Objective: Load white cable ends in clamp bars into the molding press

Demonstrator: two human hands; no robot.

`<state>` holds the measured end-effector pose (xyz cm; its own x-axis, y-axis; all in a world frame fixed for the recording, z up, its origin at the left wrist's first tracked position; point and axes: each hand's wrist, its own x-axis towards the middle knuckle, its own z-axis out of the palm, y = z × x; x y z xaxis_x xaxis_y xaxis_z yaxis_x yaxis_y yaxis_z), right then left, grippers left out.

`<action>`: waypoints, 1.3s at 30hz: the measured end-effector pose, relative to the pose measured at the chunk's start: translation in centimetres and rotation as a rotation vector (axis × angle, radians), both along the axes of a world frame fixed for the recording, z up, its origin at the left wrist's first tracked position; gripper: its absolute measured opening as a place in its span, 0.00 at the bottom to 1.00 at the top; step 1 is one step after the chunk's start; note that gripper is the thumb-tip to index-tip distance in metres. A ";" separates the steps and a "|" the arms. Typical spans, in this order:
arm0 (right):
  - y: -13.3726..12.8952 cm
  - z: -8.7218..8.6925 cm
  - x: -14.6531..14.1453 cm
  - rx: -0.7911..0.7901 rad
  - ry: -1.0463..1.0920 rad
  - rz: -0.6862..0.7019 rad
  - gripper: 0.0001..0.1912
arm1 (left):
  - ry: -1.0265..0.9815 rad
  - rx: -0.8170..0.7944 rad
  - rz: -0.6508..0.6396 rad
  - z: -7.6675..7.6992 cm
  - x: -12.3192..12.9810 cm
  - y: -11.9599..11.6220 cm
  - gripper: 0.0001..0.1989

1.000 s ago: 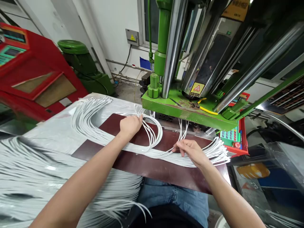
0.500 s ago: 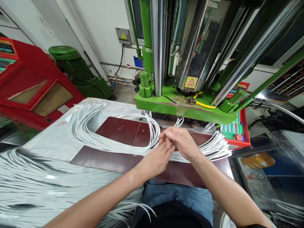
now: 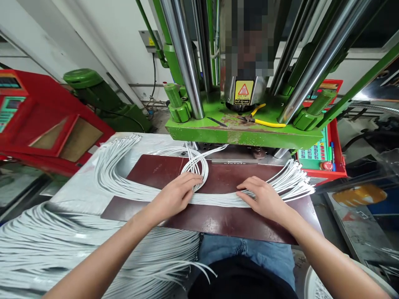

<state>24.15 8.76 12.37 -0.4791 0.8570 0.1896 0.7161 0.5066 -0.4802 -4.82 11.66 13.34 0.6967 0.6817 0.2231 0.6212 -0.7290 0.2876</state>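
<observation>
A bundle of thin white cables [image 3: 215, 199] runs across the brown board [image 3: 224, 220]. Over its middle, some strands form a loop [image 3: 204, 164], their ends crossing towards the press. My left hand [image 3: 176, 193] lies at the lower left of this loop, its fingers curled over the strands and its thumb below. My right hand [image 3: 264, 197] rests over the bundle near its fanned right ends [image 3: 296, 182]. Its thumb and fingers are apart, with the bundle passing beneath them.
A green press [image 3: 243, 135] stands behind the board, with yellow-handled pliers [image 3: 269, 123] on its ledge. A large pile of white cables [image 3: 77, 249] lies at lower left. Red control boxes stand left and right. A white bucket [image 3: 311, 282] is at lower right.
My hands were together over the middle of the bundle. They have parted, the left moving left to the loop and the right moving right along the bundle. The view has shifted slightly.
</observation>
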 end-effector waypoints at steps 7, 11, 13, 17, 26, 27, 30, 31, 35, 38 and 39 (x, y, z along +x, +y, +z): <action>0.4 0.3 -1.1 0.002 -0.012 0.128 0.12 | 0.086 -0.038 -0.035 1.0 1.3 -0.9 0.14; 1.0 0.6 -2.9 -0.045 -0.023 0.148 0.13 | 0.123 -0.017 -0.046 0.7 2.0 -1.1 0.11; 1.4 0.4 -3.8 -0.054 -0.037 0.154 0.13 | 0.073 -0.023 -0.040 0.2 1.9 -0.9 0.10; 2.1 0.1 -5.1 -0.044 -0.067 0.185 0.13 | -0.060 -0.082 0.028 -0.4 1.7 -0.6 0.09; 3.1 2.2 -4.5 -0.418 0.201 0.031 0.10 | -0.229 -0.215 0.051 0.0 1.5 -0.4 0.08; 3.2 2.2 -4.1 -0.482 0.227 -0.004 0.11 | -0.235 -0.219 0.051 0.0 1.5 -0.4 0.07; 3.5 2.2 -3.3 -0.503 0.218 -0.119 0.16 | -0.248 -0.219 0.047 -0.2 1.6 -0.4 0.08; 3.5 2.2 -3.4 -0.453 0.188 -0.135 0.17 | -0.249 -0.218 0.046 -0.2 1.6 -0.4 0.07; 3.1 2.1 -4.8 -0.322 0.152 -0.058 0.14 | -0.252 -0.216 0.050 -0.3 1.5 -0.4 0.08; 3.1 2.4 -5.4 -0.345 0.127 0.028 0.15 | -0.256 -0.213 0.042 -0.1 1.4 -0.4 0.08; 3.0 2.6 -5.2 -0.341 0.106 0.028 0.18 | -0.255 -0.214 0.039 -0.1 1.4 -0.4 0.08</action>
<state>18.93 11.81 14.97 -0.4964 0.8663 -0.0554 0.6411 0.3228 -0.6963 -3.45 11.26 13.27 0.6094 0.7568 0.2364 0.5354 -0.6127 0.5812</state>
